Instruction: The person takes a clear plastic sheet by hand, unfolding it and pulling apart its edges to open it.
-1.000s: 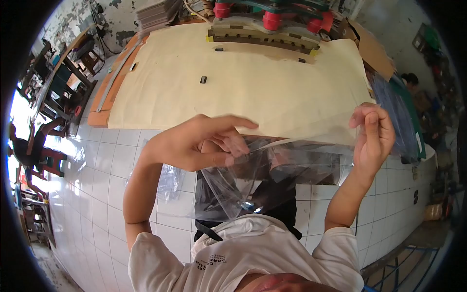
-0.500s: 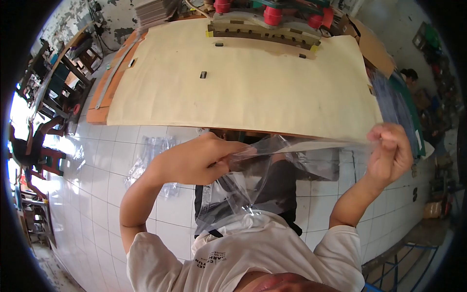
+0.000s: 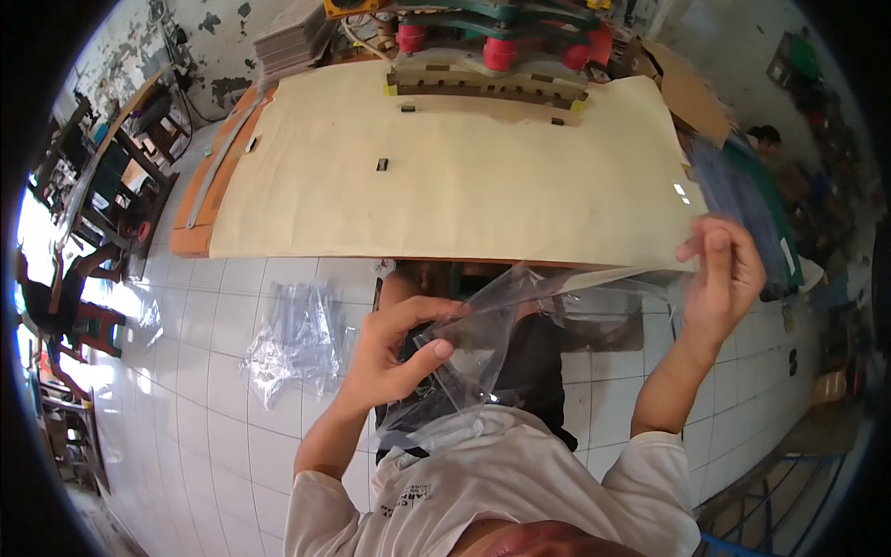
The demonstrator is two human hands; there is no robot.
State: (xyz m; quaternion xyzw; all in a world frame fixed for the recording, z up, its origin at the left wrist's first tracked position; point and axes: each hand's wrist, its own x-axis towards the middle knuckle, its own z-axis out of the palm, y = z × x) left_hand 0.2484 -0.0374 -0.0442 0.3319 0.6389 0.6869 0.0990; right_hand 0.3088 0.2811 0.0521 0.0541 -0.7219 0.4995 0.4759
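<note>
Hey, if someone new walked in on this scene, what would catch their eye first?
Probably the broad cream sheet covering most of the table in front of the person. Next, likely the glossy clear film spread above the lap, between the left hand and the right hand. The bright red parts at the table's far side stand out too.

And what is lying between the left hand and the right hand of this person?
In the head view, a clear thin plastic sheet spans, loosely folded, between the left hand and the right hand; black trousers show partly through it.
</note>
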